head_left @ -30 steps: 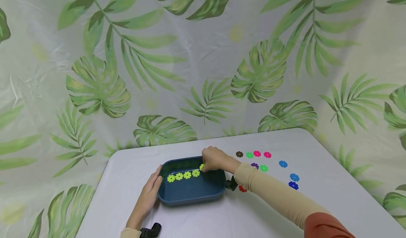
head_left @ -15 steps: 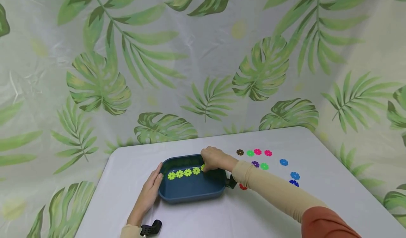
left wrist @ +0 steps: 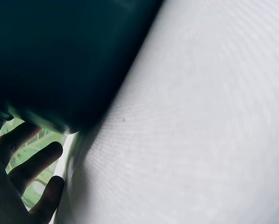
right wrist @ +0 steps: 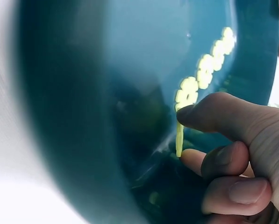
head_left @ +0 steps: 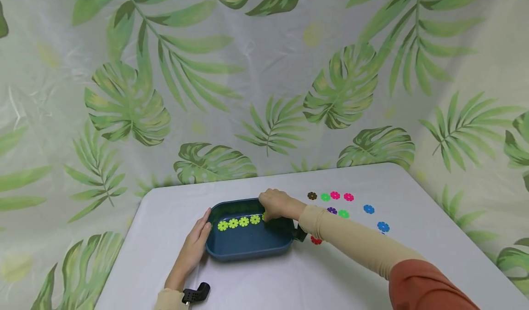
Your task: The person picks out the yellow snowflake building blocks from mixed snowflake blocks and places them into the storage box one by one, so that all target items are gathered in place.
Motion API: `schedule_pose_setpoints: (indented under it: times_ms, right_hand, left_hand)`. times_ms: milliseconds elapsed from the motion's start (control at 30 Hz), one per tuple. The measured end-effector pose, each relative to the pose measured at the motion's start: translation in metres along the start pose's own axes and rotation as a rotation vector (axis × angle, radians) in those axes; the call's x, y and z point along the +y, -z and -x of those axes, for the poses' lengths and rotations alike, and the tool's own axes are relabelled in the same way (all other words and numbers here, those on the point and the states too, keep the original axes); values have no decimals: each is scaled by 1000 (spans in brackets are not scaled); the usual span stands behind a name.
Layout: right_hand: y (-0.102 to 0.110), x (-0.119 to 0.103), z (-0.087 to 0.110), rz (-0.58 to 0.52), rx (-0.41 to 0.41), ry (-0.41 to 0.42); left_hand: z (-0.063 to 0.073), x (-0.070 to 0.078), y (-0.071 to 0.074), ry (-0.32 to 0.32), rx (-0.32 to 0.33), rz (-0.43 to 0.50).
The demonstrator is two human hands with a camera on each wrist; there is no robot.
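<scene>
A dark blue rectangular tray [head_left: 248,248] with rounded corners lies on the white table. Along its floor runs a row of several yellow-green flower-shaped discs [head_left: 244,222]. My right hand [head_left: 278,204] reaches into the tray's right part. Between thumb and index finger it pinches another yellow-green flower-shaped disc [right wrist: 179,135], seen nearly edge-on at the near end of the row in the right wrist view. My left hand [head_left: 193,243] rests against the tray's left side, its fingers straight. Spread fingers [left wrist: 36,163] show beside the tray wall in the left wrist view.
Loose flower-shaped discs lie to the tray's right: a brown one [head_left: 312,195], pink ones [head_left: 335,195], green ones [head_left: 343,214], blue ones [head_left: 369,209], a purple one [head_left: 332,210] and a red one [head_left: 316,240]. A leaf-patterned curtain [head_left: 268,71] hangs behind the table [head_left: 351,177].
The head view has shifted slightly. My right hand has moved a little left inside the tray with the yellow-green disc. The left hand keeps its place at the tray's side.
</scene>
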State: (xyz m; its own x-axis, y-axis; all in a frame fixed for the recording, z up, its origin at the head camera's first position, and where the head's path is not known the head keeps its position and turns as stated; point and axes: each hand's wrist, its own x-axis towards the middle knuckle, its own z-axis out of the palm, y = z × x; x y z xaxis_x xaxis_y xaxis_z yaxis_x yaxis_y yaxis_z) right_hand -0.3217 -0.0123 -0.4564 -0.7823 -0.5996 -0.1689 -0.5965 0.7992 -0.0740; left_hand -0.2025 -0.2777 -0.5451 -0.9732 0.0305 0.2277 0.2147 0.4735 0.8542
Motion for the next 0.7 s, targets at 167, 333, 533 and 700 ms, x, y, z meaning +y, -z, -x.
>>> schedule_pose_setpoints:
  times_ms: [167,333,533,700]
  right_hand:
    - [0,-2,-2,44,-16,6]
    - [-2,-3,-5,57,-19,15]
    - [-5,-2,-7,66,-32,11]
    - [-7,-1,-7,52,-59,6]
  left_hand:
    - [0,-1,-1,14,-1,2]
    - [0,-1,0,22,-12,5]
    - [-1,0,2,11,-17,16]
    - [-2,-1,1,10,-18,16]
